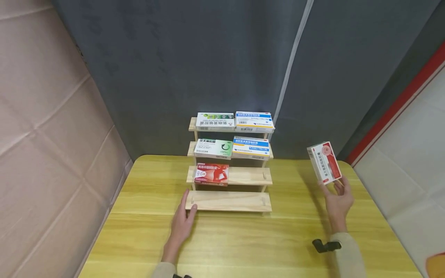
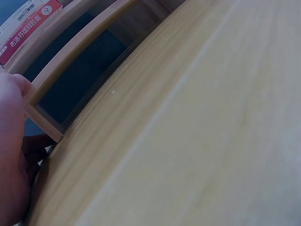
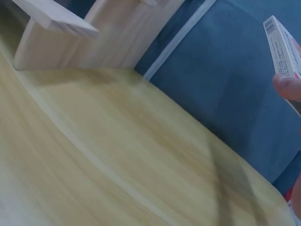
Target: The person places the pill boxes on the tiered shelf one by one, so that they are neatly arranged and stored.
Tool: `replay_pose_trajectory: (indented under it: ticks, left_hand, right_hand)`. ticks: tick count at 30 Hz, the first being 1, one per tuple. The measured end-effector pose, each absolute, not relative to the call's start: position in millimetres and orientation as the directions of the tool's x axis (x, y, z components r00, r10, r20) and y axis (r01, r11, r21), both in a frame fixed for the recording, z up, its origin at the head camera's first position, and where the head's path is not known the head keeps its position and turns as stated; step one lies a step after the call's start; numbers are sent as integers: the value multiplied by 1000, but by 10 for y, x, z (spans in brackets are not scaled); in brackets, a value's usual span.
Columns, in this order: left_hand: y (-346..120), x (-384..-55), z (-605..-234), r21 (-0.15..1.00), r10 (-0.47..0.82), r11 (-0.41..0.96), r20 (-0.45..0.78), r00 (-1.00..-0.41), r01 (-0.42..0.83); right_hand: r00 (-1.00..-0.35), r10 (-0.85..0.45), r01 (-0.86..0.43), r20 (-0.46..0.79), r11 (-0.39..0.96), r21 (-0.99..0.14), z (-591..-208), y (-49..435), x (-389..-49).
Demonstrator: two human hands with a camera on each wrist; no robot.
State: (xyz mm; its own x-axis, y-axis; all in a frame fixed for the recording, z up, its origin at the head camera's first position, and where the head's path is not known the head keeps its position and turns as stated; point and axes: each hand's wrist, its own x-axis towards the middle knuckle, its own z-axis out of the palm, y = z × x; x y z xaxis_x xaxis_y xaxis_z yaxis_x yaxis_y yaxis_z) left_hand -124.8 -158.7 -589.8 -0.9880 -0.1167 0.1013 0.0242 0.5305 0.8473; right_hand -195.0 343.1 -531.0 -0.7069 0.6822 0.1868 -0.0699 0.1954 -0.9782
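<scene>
My right hand holds a white and red medicine box by its lower end, raised at the right of the wooden step rack. In the right wrist view, the thumb lies on the edge of this box. My left hand grips the left end of the lowest step of the wooden step rack, thumb over the front edge. The left wrist view shows fingers curled behind the rack's end support. A red medicine box lies on the left half of the step second from the bottom.
On the third step sit a green-and-white box and a blue-and-white box. The top step carries another green-and-white box and blue-and-white box. A dark curtain hangs behind the wooden table.
</scene>
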Motion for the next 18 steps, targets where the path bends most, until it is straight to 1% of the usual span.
replay_pose_trajectory:
  ticks: [3,13,18]
  left_hand:
    - [-1591,-1254,-5899,851,-114,525,103,-988,28]
    - [-1586,-1255,-5906,849,-116,528,106,-988,29]
    - [-1592,-1255,-5910,846,-115,532,105,-988,28]
  right_hand:
    - [-695,686,-97,216,209,-973,-5260,3374,-1922]
    - [-667,687,-256,288,152,-955,-5121,3248,-1870]
    - [-655,686,-293,317,156,-943,-5050,3193,-1834]
